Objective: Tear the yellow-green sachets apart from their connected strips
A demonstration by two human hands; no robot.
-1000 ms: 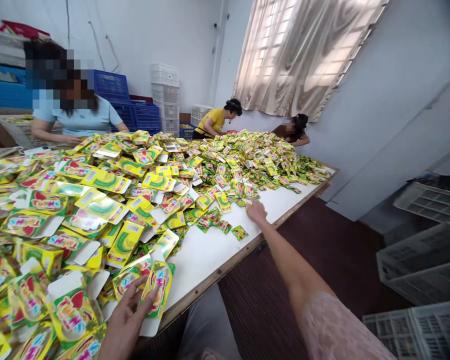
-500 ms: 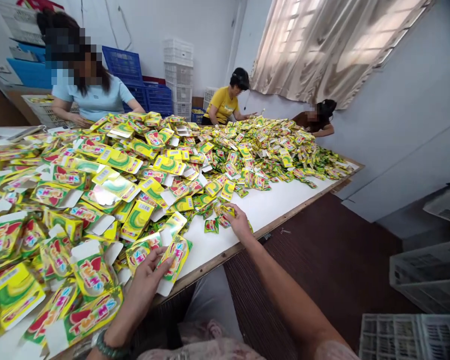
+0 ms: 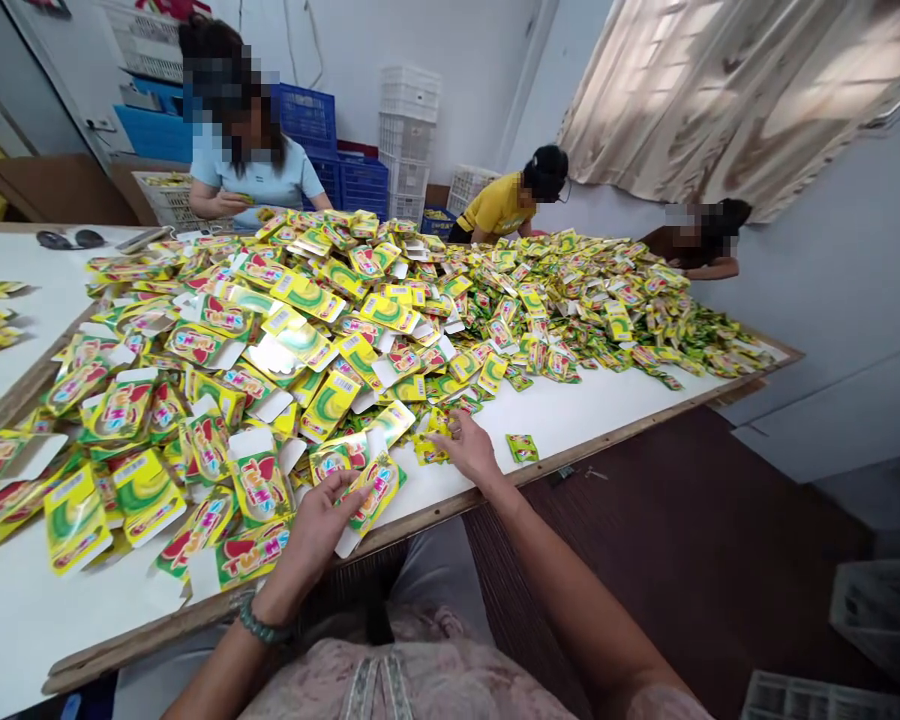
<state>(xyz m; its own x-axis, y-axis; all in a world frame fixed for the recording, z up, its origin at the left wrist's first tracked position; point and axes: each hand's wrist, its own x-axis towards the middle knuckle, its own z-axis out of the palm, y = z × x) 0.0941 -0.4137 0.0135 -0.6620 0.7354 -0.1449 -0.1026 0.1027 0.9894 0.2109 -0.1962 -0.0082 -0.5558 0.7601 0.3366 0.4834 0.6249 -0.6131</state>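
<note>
My left hand (image 3: pixel 319 525) is closed round a small yellow-green printed carton (image 3: pixel 376 492), thumb on its front face. White flaps stand out at its ends, so it looks unsealed. To the right, my right hand (image 3: pixel 471 450) has its fingers curled and pinched over small yellow sachets (image 3: pixel 430 447) just above the white tabletop (image 3: pixel 562 410); how many it grips is hidden. A single green sachet (image 3: pixel 523 447) lies to the right of that hand. Left of and beyond my hands spreads a heap of similar cartons (image 3: pixel 262 490), many with open flaps.
A large pile of sachets (image 3: pixel 637 290) covers the far right of the table. A wooden edge strip (image 3: pixel 450 508) borders the near side. Three people sit across the table. Blue crates (image 3: pixel 364 185) and white crates (image 3: pixel 409 130) are stacked behind; more crates stand at lower right.
The view has swung left. My right hand has drawn closer to the carton with sachets at its fingers, leaving a green sachet apart. My left hand still holds the carton.
</note>
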